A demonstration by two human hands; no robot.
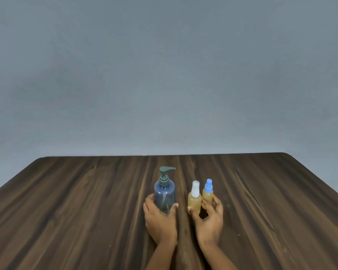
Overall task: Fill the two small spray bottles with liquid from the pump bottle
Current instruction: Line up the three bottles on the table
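Now | left hand (160, 219) grips pump bottle (165, 195) | right hand (210, 219) clasps 2 spray bottles (194, 201) | table (66, 211)

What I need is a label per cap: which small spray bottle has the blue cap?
The rightmost one, the blue-capped spray bottle, farthest from the pump bottle. The white-capped spray bottle stands between them.

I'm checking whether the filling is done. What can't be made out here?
Head view only:
- Pump bottle base: hidden by the left hand gripping it; liquid level unclear through the tinted wall.
- White-capped spray bottle and blue-capped spray bottle lower parts: partly hidden by the right hand holding them.
- Cap tightness: too small.
- Table near edge: cut off by the frame bottom.
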